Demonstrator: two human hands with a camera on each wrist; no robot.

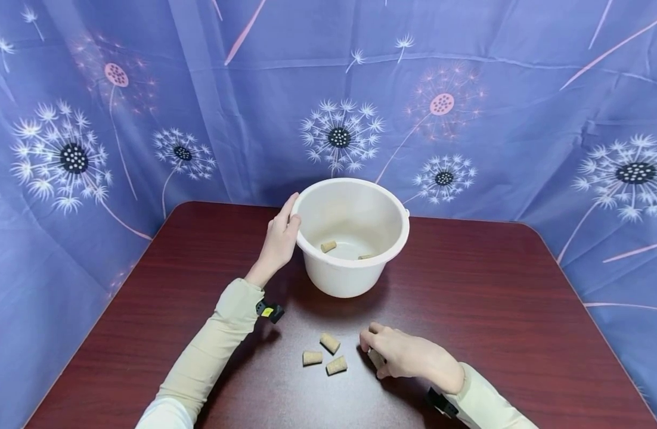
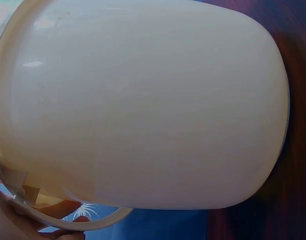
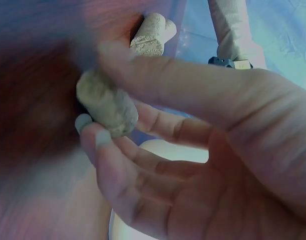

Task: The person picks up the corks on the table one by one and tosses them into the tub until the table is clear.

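A white plastic tub stands on the table with two corks visible inside, one of them a tan cork near the left wall. My left hand grips the tub's left edge; in the left wrist view its fingers curl at the rim and handle. On the table at the right, my right hand pinches a cork between thumb and fingers. Left of that hand lie three loose corks: an upper cork, a left cork and a lower cork.
The dark red wooden table extends on both sides of the tub. Blue cloth with dandelion prints hangs behind it and along both sides. Each wrist carries a small black device, such as the left wrist camera.
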